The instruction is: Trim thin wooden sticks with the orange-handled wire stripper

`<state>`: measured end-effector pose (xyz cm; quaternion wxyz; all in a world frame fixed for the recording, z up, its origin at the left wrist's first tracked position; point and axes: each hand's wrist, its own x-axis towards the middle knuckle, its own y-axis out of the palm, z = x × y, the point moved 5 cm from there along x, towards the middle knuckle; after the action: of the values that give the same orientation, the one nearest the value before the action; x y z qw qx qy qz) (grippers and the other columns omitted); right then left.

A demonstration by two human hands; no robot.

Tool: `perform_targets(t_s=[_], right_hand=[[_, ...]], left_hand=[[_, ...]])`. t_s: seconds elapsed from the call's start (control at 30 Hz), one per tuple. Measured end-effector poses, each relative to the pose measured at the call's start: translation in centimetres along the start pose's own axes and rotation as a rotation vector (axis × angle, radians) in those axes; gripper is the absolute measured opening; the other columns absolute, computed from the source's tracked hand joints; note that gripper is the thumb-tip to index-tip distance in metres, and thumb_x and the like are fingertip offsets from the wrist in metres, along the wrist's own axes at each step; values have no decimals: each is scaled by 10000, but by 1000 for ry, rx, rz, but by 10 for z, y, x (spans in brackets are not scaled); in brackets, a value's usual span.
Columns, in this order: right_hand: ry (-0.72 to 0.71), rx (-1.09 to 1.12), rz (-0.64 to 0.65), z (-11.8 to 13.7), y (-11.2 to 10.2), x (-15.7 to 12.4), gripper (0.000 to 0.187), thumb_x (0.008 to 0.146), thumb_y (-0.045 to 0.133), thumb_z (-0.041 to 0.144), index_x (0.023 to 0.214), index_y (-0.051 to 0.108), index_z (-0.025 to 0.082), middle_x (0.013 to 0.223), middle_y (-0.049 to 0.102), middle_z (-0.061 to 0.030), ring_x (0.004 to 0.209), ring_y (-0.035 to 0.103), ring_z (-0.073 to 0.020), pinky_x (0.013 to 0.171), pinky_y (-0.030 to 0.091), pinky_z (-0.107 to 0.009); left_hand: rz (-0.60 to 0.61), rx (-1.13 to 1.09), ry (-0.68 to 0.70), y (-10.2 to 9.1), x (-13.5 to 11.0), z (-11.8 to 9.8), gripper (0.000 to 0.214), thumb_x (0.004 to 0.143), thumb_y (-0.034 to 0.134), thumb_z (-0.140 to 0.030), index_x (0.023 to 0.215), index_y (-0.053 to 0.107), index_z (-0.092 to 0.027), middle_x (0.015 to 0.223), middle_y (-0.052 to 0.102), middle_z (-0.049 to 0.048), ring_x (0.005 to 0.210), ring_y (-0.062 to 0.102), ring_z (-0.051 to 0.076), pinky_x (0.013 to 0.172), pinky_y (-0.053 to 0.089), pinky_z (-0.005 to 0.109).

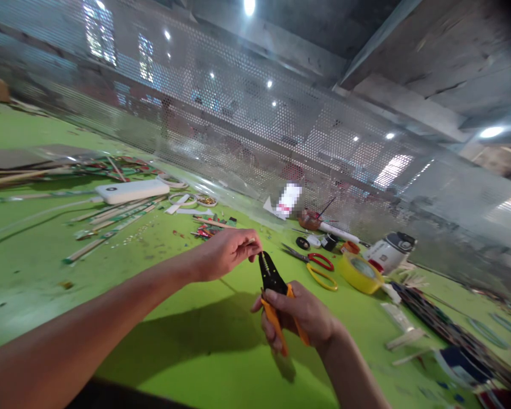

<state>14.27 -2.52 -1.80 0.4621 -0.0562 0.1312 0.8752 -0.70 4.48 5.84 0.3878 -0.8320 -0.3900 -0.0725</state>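
My right hand point(300, 315) is wrapped round the orange handles of a pair of wire strippers point(271, 277), whose black jaws point up and away from me. Close to the tip of those jaws, my left hand point(225, 254) is closed in a pinch. Something small and thin seems to sit in its fingers, but its kind cannot be made out. Beyond the strippers lie scissors point(313, 262) with one red and one yellow handle loop. Both hands are above the green tabletop point(174, 352).
A roll of yellow tape point(361, 272) and a white container point(392, 250) stand at the right. On the left, a white power bank point(132, 191) with a cable lies near thin strips point(114, 227). A perforated screen point(238, 125) runs along the back.
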Motion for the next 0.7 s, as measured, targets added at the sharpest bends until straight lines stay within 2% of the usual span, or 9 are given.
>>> perform_targets(t_s=[0.33, 0.6, 0.7], right_hand=[[2, -132, -132, 3, -4, 1, 450, 832, 580, 508, 933, 620, 71, 570, 603, -26, 429, 562, -120, 419, 446, -235], [8, -204, -158, 3, -5, 1, 487, 808, 580, 551, 923, 628, 80, 570, 597, -13, 439, 560, -122, 424, 444, -244], [19, -262, -179, 5, -5, 1, 473, 805, 581, 550, 897, 630, 88, 564, 590, -6, 438, 549, -119, 421, 433, -241]], left_hand=[[48, 46, -101, 0, 2, 10, 279, 918, 445, -359, 806, 569, -136, 698, 587, 13, 617, 469, 107, 582, 357, 212], [47, 49, -88, 0, 1, 10, 246, 916, 438, -332, 816, 556, -141, 706, 585, 7, 624, 470, 105, 587, 361, 204], [65, 101, -90, 0, 2, 11, 262, 916, 439, -342, 789, 558, -146, 650, 557, -8, 567, 427, 94, 551, 328, 201]])
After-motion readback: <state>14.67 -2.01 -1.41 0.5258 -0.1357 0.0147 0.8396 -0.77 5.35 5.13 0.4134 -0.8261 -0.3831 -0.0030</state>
